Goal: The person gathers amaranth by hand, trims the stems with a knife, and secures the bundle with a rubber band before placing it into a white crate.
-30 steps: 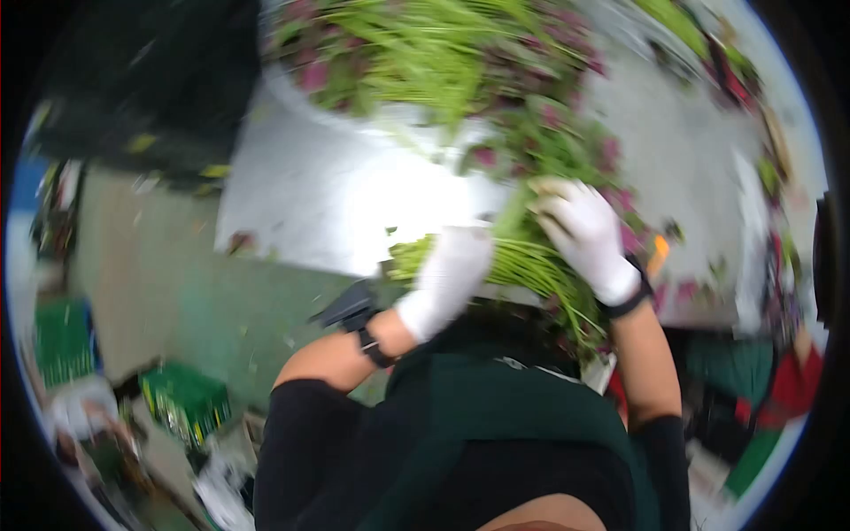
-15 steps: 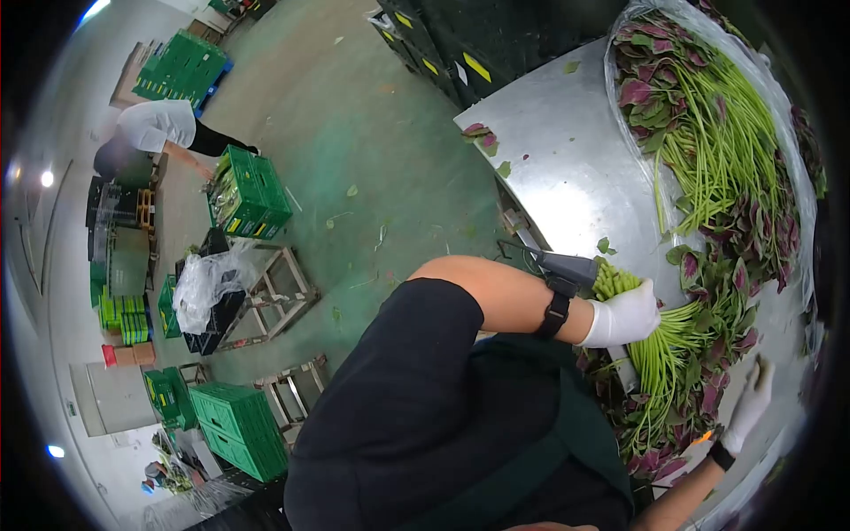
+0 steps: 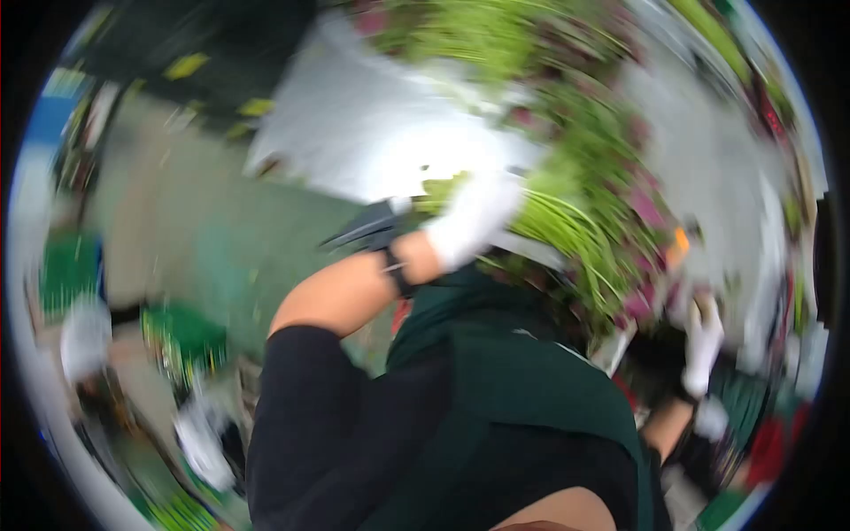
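My left hand (image 3: pixel 482 217), in a white glove, is closed around a bunch of amaranth (image 3: pixel 567 226) over the metal table. Its cut stem ends (image 3: pixel 438 190) stick out to the left of the fist; the stems and the red-and-green leaves fan out to the right. My right hand (image 3: pixel 704 341), also gloved, is at the lower right, apart from the bunch, its fingers stretched out and nothing visible in them. Between that hand and the leaves is a small orange object (image 3: pixel 678 246), too blurred to name.
More amaranth (image 3: pixel 487 40) is heaped at the far side of the metal table (image 3: pixel 354 124). Black crates (image 3: pixel 204 53) stand at the upper left. Green crates (image 3: pixel 181 336) and a white plastic bag (image 3: pixel 204 442) are on the left.
The view has swung, so the table now lies nearer the middle and the picture is blurred. My left hand still grips the bunch. The co-worker at the left is no longer in view.
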Available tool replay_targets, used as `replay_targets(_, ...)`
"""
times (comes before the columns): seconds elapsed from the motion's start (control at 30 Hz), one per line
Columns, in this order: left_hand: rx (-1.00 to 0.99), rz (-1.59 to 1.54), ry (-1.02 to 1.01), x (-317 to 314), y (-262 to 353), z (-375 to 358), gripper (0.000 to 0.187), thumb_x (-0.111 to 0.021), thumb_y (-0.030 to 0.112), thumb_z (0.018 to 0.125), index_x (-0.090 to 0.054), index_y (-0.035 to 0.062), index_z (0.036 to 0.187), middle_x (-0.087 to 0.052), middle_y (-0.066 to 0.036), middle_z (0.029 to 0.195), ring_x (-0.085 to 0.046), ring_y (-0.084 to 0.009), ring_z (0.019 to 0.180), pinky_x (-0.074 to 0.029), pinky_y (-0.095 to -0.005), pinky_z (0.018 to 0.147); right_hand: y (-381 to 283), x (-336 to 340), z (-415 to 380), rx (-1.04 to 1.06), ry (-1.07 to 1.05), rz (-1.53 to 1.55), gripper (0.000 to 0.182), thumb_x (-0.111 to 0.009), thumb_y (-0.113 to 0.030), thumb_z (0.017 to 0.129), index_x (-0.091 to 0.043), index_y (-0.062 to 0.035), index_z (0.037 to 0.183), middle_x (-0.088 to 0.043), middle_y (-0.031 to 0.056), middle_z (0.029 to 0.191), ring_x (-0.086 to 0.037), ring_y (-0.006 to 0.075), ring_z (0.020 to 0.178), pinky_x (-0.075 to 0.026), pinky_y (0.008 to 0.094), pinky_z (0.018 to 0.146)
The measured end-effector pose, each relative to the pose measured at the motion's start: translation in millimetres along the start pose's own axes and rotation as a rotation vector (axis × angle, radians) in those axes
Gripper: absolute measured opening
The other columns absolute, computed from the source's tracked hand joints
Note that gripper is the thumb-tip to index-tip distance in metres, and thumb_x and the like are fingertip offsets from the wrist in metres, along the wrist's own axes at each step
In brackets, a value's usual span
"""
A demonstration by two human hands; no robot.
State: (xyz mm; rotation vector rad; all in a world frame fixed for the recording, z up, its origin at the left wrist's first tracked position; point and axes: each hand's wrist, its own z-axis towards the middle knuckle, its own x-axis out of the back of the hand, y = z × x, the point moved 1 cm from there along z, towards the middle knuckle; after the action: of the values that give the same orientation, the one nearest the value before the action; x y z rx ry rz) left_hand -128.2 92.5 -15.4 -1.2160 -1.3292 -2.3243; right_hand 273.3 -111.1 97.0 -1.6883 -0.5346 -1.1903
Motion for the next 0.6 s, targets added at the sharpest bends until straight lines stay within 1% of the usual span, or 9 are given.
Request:
replay_targets(0.03,0.047,-0.292,0.063,17.7,8.7,-0.2,0.023,-0.049,0.015,0.094,-0.062,0.0006,0.107,-0.062,-0.019,0.104,-0.058,-0.0333,0.098,-0.046,-0.0444,0.088,-6.5,3.8,-14.8,-0.064,-0.099,-0.098,0.02,-0.061,-0.006,0.089,-0.065,-0.0015,0.108,-0.068,0.016,0.102,-0.066,0.0242,0.088,-0.051,0.033,0.081)
replay_targets(0.07,-0.09,-0.059,0.068,21.9,14.4,8.2,0.031,-0.046,0.018,0.098,-0.056,0.0002,0.121,-0.057,-0.022,0.117,-0.052,-0.0345,0.112,-0.04,-0.0434,0.098,6.1,2.4,-29.5,0.011,-0.091,-0.053,0.021,-0.065,-0.007,0.085,-0.066,-0.003,0.106,-0.067,0.017,0.103,-0.065,0.0294,0.081,-0.052,0.0333,0.078)
replay_targets(0.1,-0.141,0.072,0.025,23.3,15.9,11.8,0.034,-0.051,0.013,0.09,-0.055,0.0018,0.122,-0.06,-0.019,0.106,-0.056,-0.0341,0.1,-0.041,-0.0446,0.091,14.9,1.4,-41.8,0.113,-0.055,-0.086,0.026,-0.069,-0.008,0.081,-0.067,-0.0062,0.107,-0.067,0.0147,0.109,-0.065,0.0272,0.079,-0.052,0.0327,0.076)
replay_targets(0.13,-0.199,0.2,-0.01,25.0,18.6,15.0,0.042,-0.056,0.008,0.082,-0.055,0.0033,0.124,-0.062,-0.016,0.094,-0.06,-0.0336,0.088,-0.042,-0.0457,0.084,10.0,3.0,-56.4,0.03,0.006,-0.122,0.028,-0.07,-0.009,0.08,-0.066,-0.0075,0.108,-0.066,0.0131,0.114,-0.065,0.0253,0.08,-0.052,0.032,0.075)
replay_targets(0.23,-0.303,0.731,-0.218,30.0,20.4,8.9,0.052,-0.065,0.008,0.069,-0.055,0.008,0.12,-0.059,-0.007,0.08,-0.059,-0.0271,0.076,-0.038,-0.0417,0.069,0.5,-9.7,-80.0,0.005,0.149,-0.115,0.033,-0.07,-0.011,0.079,-0.066,-0.0109,0.111,-0.063,0.009,0.123,-0.065,0.0215,0.082,-0.053,0.0313,0.074)
replay_targets(0.37,-0.295,0.757,-0.271,36.2,26.6,11.5,0.049,-0.066,0.007,0.068,-0.055,0.0083,0.116,-0.06,-0.009,0.081,-0.061,-0.029,0.079,-0.04,-0.0428,0.073,-19.7,-38.4,-91.2,0.174,0.211,-0.054,0.026,-0.069,-0.01,0.079,-0.065,-0.008,0.105,-0.063,0.0091,0.114,-0.063,0.0271,0.098,-0.052,0.0356,0.083)
replay_targets(0.43,-0.257,0.795,-0.308,44.6,45.4,7.3,0.048,-0.065,0.005,0.068,-0.055,0.008,0.115,-0.06,-0.009,0.081,-0.061,-0.0292,0.08,-0.041,-0.0431,0.074,-25.1,-50.4,-96.8,0.091,0.112,0.167,0.025,-0.07,-0.01,0.079,-0.065,-0.0074,0.104,-0.063,0.0095,0.111,-0.063,0.0284,0.1,-0.051,0.037,0.084)
replay_targets(0.47,-0.159,0.806,-0.383,44.5,49.4,3.3,0.055,-0.065,0.004,0.073,-0.053,0.0062,0.127,-0.06,-0.011,0.086,-0.06,-0.0302,0.083,-0.044,-0.05,0.086,-24.1,-54.6,-98.1,0.096,0.105,0.168,0.026,-0.07,-0.01,0.079,-0.065,-0.0073,0.104,-0.063,0.0098,0.11,-0.063,0.029,0.1,-0.051,0.0374,0.085)
replay_targets(0.6,-0.136,0.886,-0.381,31.9,44.9,-11.8,0.053,-0.064,0.005,0.073,-0.053,0.0054,0.125,-0.06,-0.01,0.086,-0.06,-0.0299,0.083,-0.044,-0.0477,0.082,-11.5,-68.8,-95.2,0.151,0.112,0.147,0.024,-0.07,-0.012,0.079,-0.065,-0.0061,0.102,-0.063,0.0105,0.107,-0.062,0.0301,0.098,-0.05,0.0385,0.084)
